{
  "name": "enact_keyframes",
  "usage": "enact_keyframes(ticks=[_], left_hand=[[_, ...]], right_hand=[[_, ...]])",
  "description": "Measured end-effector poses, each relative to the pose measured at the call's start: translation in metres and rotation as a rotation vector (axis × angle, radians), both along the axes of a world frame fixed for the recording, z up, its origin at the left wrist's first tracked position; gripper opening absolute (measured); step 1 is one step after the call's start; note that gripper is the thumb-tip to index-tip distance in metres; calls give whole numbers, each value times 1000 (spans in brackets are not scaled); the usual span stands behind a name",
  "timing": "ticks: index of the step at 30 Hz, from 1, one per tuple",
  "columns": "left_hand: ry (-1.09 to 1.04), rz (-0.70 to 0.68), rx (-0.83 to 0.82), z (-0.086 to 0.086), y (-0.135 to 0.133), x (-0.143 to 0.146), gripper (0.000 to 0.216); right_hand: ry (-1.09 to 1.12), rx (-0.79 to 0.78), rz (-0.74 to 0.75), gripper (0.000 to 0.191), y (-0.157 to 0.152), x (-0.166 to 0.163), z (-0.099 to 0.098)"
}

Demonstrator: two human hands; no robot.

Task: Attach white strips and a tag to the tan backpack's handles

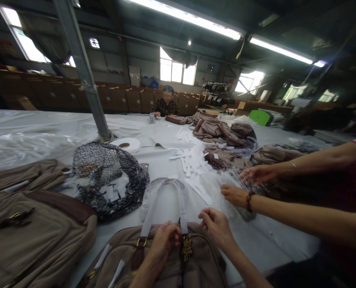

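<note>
A taupe handbag (117, 248) lies on the table in front of me, its handles (182, 200) wrapped in white covering and pointing away. Above the bag's middle is my left hand (165, 238), fingers curled closed beside the right handle's base. A leopard-patterned charm (186, 248) hangs just right of those fingers. My right hand (216, 224) is raised over the bag's right upper edge, thumb and fingers pinched together. Whatever either hand grips is too small or hidden to make out.
At right, a co-worker's two hands (236, 196) handle clear plastic (232, 180). More taupe bags (42, 228) lie left, beside a black-and-white bundle (108, 176) and a white tape roll (132, 145). White strips (192, 160) spread ahead. Another person (165, 105) sits beyond, past a metal post (81, 68).
</note>
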State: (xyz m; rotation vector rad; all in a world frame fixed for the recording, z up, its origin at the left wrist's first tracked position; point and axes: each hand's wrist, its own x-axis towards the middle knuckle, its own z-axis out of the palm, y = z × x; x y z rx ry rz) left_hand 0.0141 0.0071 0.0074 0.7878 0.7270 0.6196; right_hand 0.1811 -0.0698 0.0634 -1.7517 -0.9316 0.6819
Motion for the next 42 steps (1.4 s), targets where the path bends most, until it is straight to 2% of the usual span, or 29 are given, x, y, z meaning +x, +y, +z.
enact_keyframes(ticks=[3, 5, 9, 13, 17, 20, 23, 31, 37, 42], left_hand=[[-11, -7, -34, 0, 0, 0, 31], [-4, 6, -43, 0, -1, 0, 32], [23, 27, -51, -2, -2, 1, 35], [45, 28, -31, -9, -2, 2, 40], [75, 5, 38, -15, -1, 2, 41], [89, -5, 124, -15, 0, 2, 34], [108, -10, 166, -14, 0, 2, 33], [109, 13, 134, -19, 2, 6, 39], [78, 24, 60, -19, 2, 8, 43], [55, 27, 23, -20, 2, 9, 42]], right_hand=[[446, 110, -47, 39, 12, -14, -17], [568, 144, -32, 43, 17, -19, -24], [600, 170, 39, 43, 17, -20, -24], [642, 143, 49, 47, 15, -18, -22], [707, 67, 84, 38, 15, -17, -23], [674, 31, 128, 36, 15, -16, -23], [534, 11, 169, 35, 17, -19, -25], [105, -20, 206, 19, 19, -41, -30], [61, -10, 219, 19, 20, -48, -23], [76, 6, 197, 20, 21, -48, -34]])
